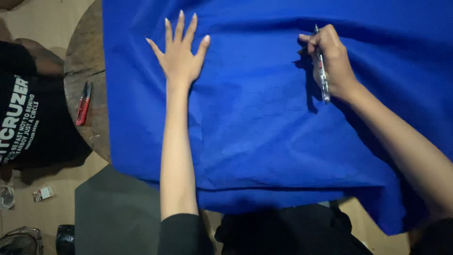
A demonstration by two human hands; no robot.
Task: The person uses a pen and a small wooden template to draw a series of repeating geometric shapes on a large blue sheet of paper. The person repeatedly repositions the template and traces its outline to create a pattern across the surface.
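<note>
Blue cloth (pixel 264 123) lies spread over nearly the whole surface (pixel 87 56), its near edge hanging off toward the person and a few soft creases running across it. No drawn line or mark can be made out on the fabric in this dim light, so as far as the view shows, the spreading and flattening are done and any marking seems barely begun; that is a judgement, not something plainly seen.

Left hand (pixel 180 59) rests flat on the cloth, palm down, its fingers (pixel 179 26) fully splayed and straight, grasping nothing, simply pressing the fabric.

Right hand (pixel 332 59) is curled into a writing grip. Its fingers (pixel 309 40) are pinched around a pen-like marker (pixel 322 75), whose tip meets the cloth just beyond the fingertips while the long barrel runs back across the hand toward the wrist. The two hands are well apart, with open cloth between them.

Off to the left of the splayed fingers, on the bare wooden edge of the surface, lies a small pair of red thread snips (pixel 84 104), untouched. Farther left, another person in a black printed shirt (pixel 23 113) is partly in view.
</note>
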